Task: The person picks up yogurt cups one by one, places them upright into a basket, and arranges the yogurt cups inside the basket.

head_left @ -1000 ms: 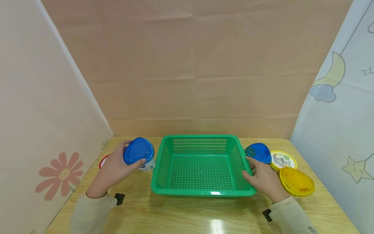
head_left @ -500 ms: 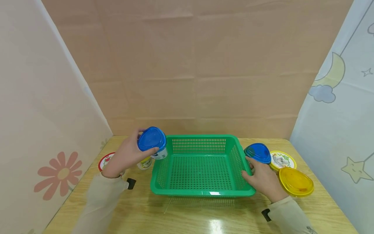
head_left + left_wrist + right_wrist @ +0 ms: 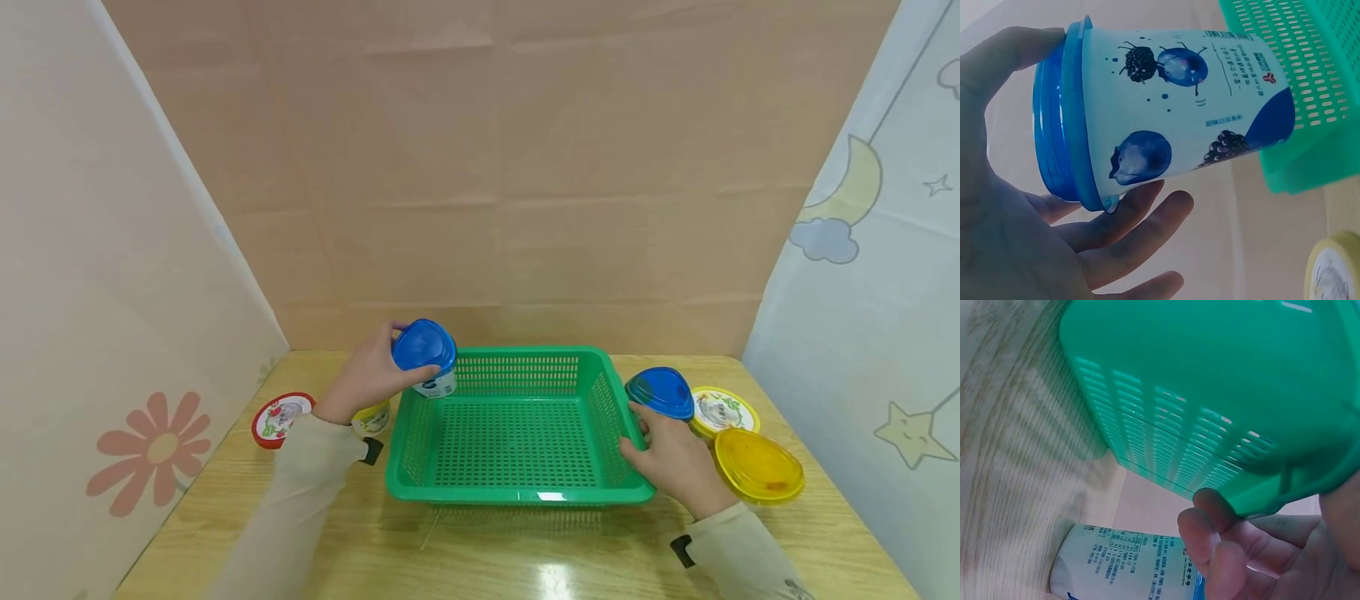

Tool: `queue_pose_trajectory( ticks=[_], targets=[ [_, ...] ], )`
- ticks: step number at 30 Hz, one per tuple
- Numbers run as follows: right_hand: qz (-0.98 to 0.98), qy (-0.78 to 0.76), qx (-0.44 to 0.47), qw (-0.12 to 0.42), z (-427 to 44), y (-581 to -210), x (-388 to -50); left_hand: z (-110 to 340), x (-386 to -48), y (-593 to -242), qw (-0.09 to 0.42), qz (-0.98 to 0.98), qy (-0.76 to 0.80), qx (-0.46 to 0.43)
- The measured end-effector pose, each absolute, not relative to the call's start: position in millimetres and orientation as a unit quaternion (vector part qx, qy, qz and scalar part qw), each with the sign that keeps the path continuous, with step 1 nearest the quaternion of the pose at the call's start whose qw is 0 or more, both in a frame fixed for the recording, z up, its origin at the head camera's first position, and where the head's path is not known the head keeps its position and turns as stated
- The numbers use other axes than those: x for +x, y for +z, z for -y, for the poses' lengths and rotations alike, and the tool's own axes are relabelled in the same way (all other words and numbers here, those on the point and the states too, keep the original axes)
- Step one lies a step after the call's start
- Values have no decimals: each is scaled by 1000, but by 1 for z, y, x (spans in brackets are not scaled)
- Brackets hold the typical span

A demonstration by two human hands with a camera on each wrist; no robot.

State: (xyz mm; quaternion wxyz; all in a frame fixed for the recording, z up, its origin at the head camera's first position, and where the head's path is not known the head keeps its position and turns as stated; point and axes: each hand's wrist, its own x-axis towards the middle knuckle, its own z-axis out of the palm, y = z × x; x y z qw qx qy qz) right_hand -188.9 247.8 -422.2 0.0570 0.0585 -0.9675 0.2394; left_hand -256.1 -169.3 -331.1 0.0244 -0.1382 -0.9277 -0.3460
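My left hand (image 3: 372,377) grips a blue-lidded tub (image 3: 426,350) by its lid, thumb on one side and fingers on the other. Blueberries and blackberries are printed on the tub's white wall (image 3: 1179,94) in the left wrist view. It is held over the left rim of a green plastic basket (image 3: 517,493). On the basket's right side, my right hand (image 3: 678,458) holds the rim, the thumb inside and the fingers curled outside, as the right wrist view shows. A second blue-lidded tub (image 3: 662,392) stands just beyond that hand.
Right of the basket are a tub with a yellow-rimmed printed lid (image 3: 723,411) and a yellow-lidded tub (image 3: 759,467). At left stand a red-rimmed tub (image 3: 281,417) and a yellow-and-white tub (image 3: 372,418), partly behind the left hand. Cloth walls enclose the wooden table (image 3: 480,558).
My left hand has carried the blue-lidded tub rightward and away from me, from beside the basket to over its left rim. The right hand stays on the basket.
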Motion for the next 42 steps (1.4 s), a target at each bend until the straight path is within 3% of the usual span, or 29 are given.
queue_pose_trajectory(
  ticks=[17,42],
  targets=[
    [969,238,51,45,-245,-419,-188,143,-287,-357,-5,932,-340,-128],
    [968,243,50,47,-246,-421,-186,121,-298,-378,-18,953,-292,-84]
  ],
)
